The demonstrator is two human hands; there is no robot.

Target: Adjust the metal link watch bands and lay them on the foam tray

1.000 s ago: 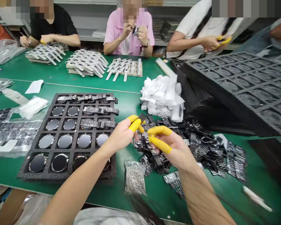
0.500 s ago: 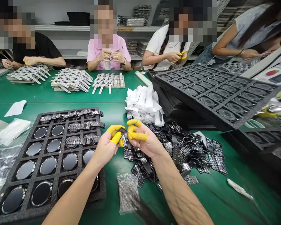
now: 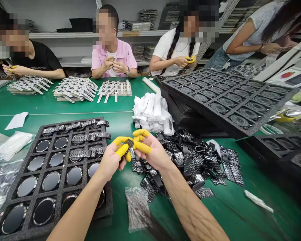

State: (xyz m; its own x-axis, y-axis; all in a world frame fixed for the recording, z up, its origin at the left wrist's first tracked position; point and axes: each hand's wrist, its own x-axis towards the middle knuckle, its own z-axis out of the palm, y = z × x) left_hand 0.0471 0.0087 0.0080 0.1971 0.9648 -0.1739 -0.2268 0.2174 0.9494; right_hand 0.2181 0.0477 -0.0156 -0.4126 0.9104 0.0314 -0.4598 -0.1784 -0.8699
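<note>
Yellow finger covers are on the fingers of both my hands. My left hand (image 3: 115,155) pinches a small dark metal link band (image 3: 129,144) between thumb and fingers. My right hand (image 3: 150,147) is closed at the band's right end, its fingertips pressed together; whether they hold a tiny part cannot be made out. To the left lies a black foam tray (image 3: 37,201) with round watch faces in its compartments, and link bands lie across some in the far rows. A heap of black link bands (image 3: 188,160) lies to the right, partly behind my right hand.
A bag of small pins (image 3: 137,209) lies near my forearms. White wrapped pieces (image 3: 152,108) are piled beyond my hands. Stacked foam trays (image 3: 223,97) stand at the right. Clear plastic bags (image 3: 7,174) lie at left. Several people sit across the green table (image 3: 110,115).
My right hand has shifted slightly left, closer to the band. The band in my left hand shows more of its links. The person in pink has turned their head.
</note>
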